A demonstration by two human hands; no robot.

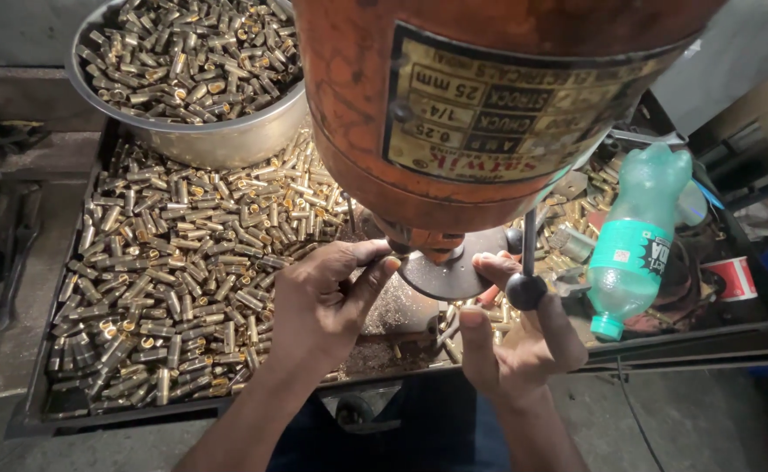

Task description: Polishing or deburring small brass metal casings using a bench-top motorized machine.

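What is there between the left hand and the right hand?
In the head view, the drill's round grey table lies between the left hand and the right hand, under the orange drill head.

The orange drill head (489, 96) hangs low over the middle of the tray (25, 411) and blocks the way from above. Under it only a narrow gap remains around the round metal plate (445, 271), where the left hand (327, 301) and the right hand (515, 341) already crowd. The lever with the black knob (525, 291) stands just before the right hand. Loose brass pieces (174, 280) cover the tray's left half; the steel bowl (200, 131) closes its far left corner. The green bottle (637, 240) lies near the right edge.
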